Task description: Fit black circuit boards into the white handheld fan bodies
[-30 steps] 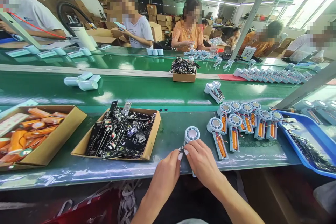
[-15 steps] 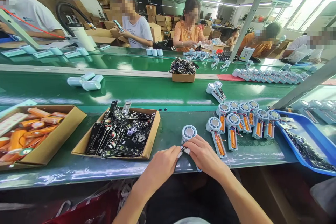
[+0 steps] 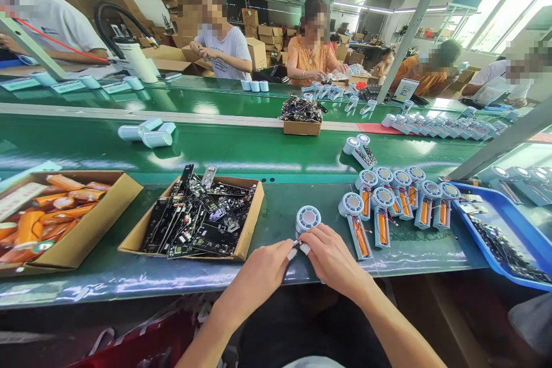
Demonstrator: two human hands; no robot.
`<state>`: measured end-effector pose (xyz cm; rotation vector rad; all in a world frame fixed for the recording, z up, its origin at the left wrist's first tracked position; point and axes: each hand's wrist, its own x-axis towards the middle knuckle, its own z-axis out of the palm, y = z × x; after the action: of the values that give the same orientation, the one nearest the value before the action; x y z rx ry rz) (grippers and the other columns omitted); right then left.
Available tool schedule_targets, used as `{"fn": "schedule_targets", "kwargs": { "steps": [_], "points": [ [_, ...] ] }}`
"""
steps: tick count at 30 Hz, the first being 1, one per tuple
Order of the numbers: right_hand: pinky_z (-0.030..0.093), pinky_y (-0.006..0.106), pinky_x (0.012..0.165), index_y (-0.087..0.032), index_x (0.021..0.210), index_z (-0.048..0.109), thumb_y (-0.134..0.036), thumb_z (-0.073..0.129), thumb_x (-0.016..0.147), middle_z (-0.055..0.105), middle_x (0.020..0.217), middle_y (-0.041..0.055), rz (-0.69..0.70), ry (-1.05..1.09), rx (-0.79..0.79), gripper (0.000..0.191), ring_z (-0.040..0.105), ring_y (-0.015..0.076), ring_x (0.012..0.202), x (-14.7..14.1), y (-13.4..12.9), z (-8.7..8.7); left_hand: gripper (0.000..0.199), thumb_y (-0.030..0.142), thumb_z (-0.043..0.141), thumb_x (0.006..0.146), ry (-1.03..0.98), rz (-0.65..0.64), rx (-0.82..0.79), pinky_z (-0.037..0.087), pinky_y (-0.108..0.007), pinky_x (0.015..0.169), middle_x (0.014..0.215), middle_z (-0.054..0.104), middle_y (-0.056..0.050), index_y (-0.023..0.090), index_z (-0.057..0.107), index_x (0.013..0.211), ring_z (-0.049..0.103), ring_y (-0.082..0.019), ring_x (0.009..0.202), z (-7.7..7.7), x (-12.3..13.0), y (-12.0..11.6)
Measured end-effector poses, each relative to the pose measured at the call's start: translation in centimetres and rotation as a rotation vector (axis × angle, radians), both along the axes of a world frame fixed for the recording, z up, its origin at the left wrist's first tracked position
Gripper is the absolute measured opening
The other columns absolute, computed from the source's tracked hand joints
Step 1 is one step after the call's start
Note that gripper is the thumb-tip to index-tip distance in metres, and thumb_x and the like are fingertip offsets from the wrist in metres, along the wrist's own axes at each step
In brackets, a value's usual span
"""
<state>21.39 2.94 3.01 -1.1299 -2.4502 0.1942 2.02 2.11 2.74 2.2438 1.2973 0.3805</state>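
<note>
My left hand (image 3: pixel 266 264) and my right hand (image 3: pixel 331 253) meet at the near edge of the bench, fingers pinched together. Between their fingertips is a small black piece (image 3: pixel 297 244), which looks like the edge of a circuit board; most of it is covered. White coverings show on some fingertips. Just beyond my hands is the round head of a light-blue handheld fan (image 3: pixel 309 217), its handle hidden beneath them. To the right stand several light-blue fans (image 3: pixel 360 236) with orange batteries in their open handles.
Left of my hands is a cardboard box (image 3: pixel 254 221) of black circuit boards, then a box (image 3: pixel 92 238) of orange batteries. A blue tray (image 3: pixel 478 241) with boards lies at right. Fans with boards (image 3: pixel 364 155) and light-blue cylinders (image 3: pixel 157 138) sit on the green belt (image 3: pixel 241 146). Co-workers sit opposite.
My hands stay pinched together at almost the same spot. The light-blue cylinders and the two fans on the belt have shifted right. A co-worker opposite has lowered a phone from view.
</note>
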Motion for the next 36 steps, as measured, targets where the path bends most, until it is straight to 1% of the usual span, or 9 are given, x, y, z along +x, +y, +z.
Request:
{"fn": "schedule_targets", "kwargs": {
  "steps": [3,6,10,12,15,19,23,28,36],
  "points": [
    [0.050,0.034,0.076,-0.018,0.099,0.062,-0.004,0.046,0.094,0.066,0.087,0.0066,0.012,0.019,-0.044,0.022,0.058,0.0219,0.082,0.2,0.2,0.2,0.027,0.016,0.033,0.100,0.023,0.020,0.010,0.039,-0.030,0.062,0.083,0.070,-0.003,0.024,0.057,0.092,0.069,-0.025,0.077,-0.1,0.0,0.0],
    [0.052,0.035,0.083,-0.020,0.108,0.063,-0.011,0.047,0.098,0.069,0.100,0.0077,0.048,0.170,-0.137,0.021,0.061,0.0220,0.092,1.0,0.1,0.5,0.029,0.018,0.032,0.100,-0.052,0.019,0.037,0.044,-0.030,0.066,0.092,0.068,-0.004,0.023,0.059,0.094,0.068,-0.023,0.079,-0.5,-0.2,0.3],
    [0.052,0.035,0.094,-0.025,0.120,0.061,-0.012,0.044,0.099,0.066,0.118,0.0077,-0.110,0.419,-0.201,0.030,0.062,0.0217,0.110,2.7,-0.9,0.6,0.029,0.024,0.032,0.102,-0.255,0.081,0.104,0.051,-0.030,0.083,0.118,0.065,-0.008,0.022,0.061,0.101,0.068,-0.021,0.099,-1.4,0.0,0.3],
    [0.053,0.034,0.092,-0.026,0.124,0.060,-0.008,0.043,0.096,0.065,0.118,0.0067,-0.147,0.395,-0.264,0.038,0.064,0.0211,0.107,3.2,-1.5,0.4,0.030,0.027,0.032,0.102,-0.299,0.138,0.125,0.052,-0.030,0.083,0.110,0.066,-0.008,0.021,0.061,0.096,0.067,-0.020,0.096,-1.8,0.2,0.1],
    [0.055,0.032,0.089,-0.028,0.132,0.057,0.000,0.042,0.091,0.065,0.117,0.0054,-0.028,0.261,-0.376,0.053,0.065,0.0193,0.102,3.2,-2.3,0.3,0.035,0.029,0.031,0.102,-0.278,0.212,0.157,0.052,-0.031,0.071,0.086,0.063,-0.005,0.021,0.060,0.086,0.065,-0.020,0.077,-2.1,0.5,-0.4],
    [0.055,0.033,0.082,-0.025,0.116,0.067,-0.003,0.043,0.095,0.068,0.107,0.0072,0.073,0.203,-0.240,0.039,0.065,0.0206,0.095,2.6,-2.3,0.3,0.032,0.030,0.034,0.100,-0.292,0.282,0.212,0.054,-0.034,0.074,0.090,0.068,-0.008,0.019,0.064,0.101,0.069,-0.023,0.083,-2.7,0.4,-0.9],
    [0.055,0.033,0.083,-0.023,0.104,0.071,-0.013,0.050,0.098,0.066,0.117,0.0103,0.013,0.379,-0.167,0.024,0.066,0.0201,0.097,1.8,-1.2,0.3,0.035,0.031,0.041,0.098,-0.398,0.373,0.117,0.055,-0.032,0.076,0.096,0.074,-0.007,0.019,0.057,0.127,0.071,-0.022,0.086,-2.6,0.3,-1.3],
    [0.056,0.029,0.079,-0.022,0.098,0.071,-0.013,0.055,0.095,0.071,0.094,0.0052,-0.012,0.535,-0.256,0.018,0.069,0.0178,0.088,0.3,-0.6,-0.4,0.027,0.028,0.040,0.096,-0.474,0.347,-0.010,0.052,-0.029,0.072,0.089,0.073,-0.004,0.021,0.066,0.103,0.069,-0.020,0.079,-1.3,0.7,-2.2],
    [0.056,0.033,0.073,-0.019,0.111,0.065,-0.007,0.043,0.097,0.066,0.096,0.0092,0.000,0.266,0.050,0.028,0.062,0.0203,0.085,-0.4,-2.1,-0.8,0.031,0.038,0.043,0.098,-0.541,0.314,-0.082,0.047,-0.025,0.066,0.077,0.067,-0.001,0.020,0.068,0.092,0.061,-0.017,0.070,-0.6,1.4,-2.0]
  ]
}}
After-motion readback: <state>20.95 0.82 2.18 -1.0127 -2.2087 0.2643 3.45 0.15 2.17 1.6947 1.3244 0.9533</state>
